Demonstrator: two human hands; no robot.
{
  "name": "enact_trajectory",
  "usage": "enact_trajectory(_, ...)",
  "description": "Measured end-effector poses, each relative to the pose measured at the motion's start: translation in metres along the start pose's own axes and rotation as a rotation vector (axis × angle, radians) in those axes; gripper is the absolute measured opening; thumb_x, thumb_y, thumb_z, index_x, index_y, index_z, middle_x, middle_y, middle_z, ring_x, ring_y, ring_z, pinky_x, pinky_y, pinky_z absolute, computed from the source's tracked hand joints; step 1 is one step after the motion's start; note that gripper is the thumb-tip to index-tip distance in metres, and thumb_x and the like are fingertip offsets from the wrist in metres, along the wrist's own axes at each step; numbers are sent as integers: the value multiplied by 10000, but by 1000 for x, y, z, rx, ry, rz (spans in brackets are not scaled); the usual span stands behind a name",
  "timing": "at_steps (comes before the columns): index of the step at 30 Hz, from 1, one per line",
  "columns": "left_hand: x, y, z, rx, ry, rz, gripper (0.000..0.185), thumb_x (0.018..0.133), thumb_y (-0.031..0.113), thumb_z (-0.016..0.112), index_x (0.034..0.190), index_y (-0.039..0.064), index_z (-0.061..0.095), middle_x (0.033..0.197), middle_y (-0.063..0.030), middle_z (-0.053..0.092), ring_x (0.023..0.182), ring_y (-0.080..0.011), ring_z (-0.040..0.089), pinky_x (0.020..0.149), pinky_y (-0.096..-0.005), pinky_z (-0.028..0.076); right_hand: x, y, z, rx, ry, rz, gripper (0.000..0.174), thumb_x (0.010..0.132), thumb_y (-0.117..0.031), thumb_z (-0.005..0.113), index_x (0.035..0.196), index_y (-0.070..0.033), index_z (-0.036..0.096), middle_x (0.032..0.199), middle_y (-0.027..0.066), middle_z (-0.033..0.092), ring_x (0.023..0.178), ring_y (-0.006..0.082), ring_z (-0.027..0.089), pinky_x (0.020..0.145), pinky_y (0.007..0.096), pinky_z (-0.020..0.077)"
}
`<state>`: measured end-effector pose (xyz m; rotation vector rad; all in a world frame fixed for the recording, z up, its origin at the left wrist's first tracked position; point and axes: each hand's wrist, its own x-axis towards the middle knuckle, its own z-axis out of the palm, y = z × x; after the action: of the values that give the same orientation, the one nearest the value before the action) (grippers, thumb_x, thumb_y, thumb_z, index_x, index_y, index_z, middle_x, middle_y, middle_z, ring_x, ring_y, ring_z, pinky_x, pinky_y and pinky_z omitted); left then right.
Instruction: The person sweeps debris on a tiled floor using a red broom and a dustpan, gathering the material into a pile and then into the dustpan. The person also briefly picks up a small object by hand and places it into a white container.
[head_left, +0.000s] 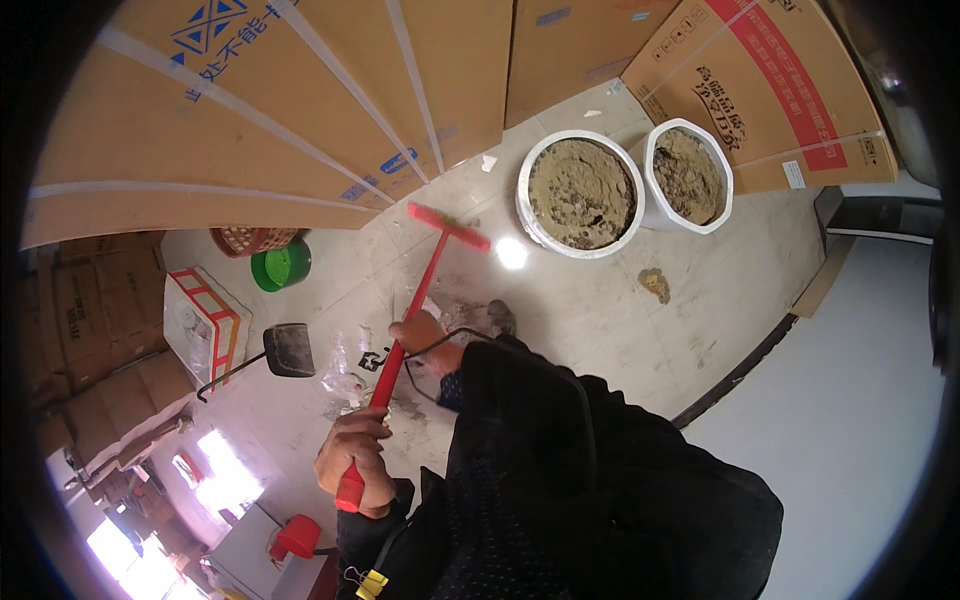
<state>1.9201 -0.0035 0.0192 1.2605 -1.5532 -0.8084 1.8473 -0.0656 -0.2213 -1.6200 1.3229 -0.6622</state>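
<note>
My left hand is closed around the top end of a red broom handle. Farther down the same handle, my right hand grips it. The red broom head is at the far end, over the tiled floor between the tall cartons and a round white planter. Crumpled clear plastic and loose dirt lie on the floor left of my hands. Beyond them is a black dustpan with a long thin handle. A dark shoe shows past my right forearm.
An octagonal white planter of soil adjoins the round one. Tall cardboard cartons line the far side. A green bucket, a brown basket and a white foam box stand left. A white surface borders the right.
</note>
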Motion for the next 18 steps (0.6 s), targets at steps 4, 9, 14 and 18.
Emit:
enact_trajectory(4, -9, -21, 18, 15, -7, -144, 193, 862, 167, 611, 810, -9, 550, 853, -181, 647, 918, -345, 653, 843, -406, 508, 33, 55, -28, -201, -114, -361, 110, 702, -198, 601, 662, -97, 609, 610, 159, 571, 605, 368, 607, 526, 470, 460)
enact_trajectory(9, 1, -17, 43, 98, -259, -100, 218, 729, 30, 737, 882, -19, 589, 1021, -209, 645, 1032, -381, 629, 865, -415, 512, 32, 67, -94, -319, -107, -411, 132, 675, -214, 614, 656, -84, 598, 595, 164, 541, 597, 376, 595, 522, 474, 451)
enact_trajectory(14, 14, -37, 69, 85, -242, -41, 223, 735, 11, 733, 907, -31, 597, 1032, -216, 638, 1024, -387, 628, 859, -411, 515, 50, 91, -133, -424, -254, -349, 98, 685, -177, 609, 675, -80, 628, 633, 153, 572, 610, 369, 600, 536, 464, 459)
enact_trajectory(18, 21, -64, 103, 58, -345, -47, 197, 764, 29, 715, 925, -9, 607, 1079, -191, 620, 1070, -380, 601, 871, -398, 505, 71, 155, -135, -476, -390, -27, 140, 707, -183, 585, 785, -137, 690, 725, 134, 644, 672, 341, 635, 597, 448, 488)
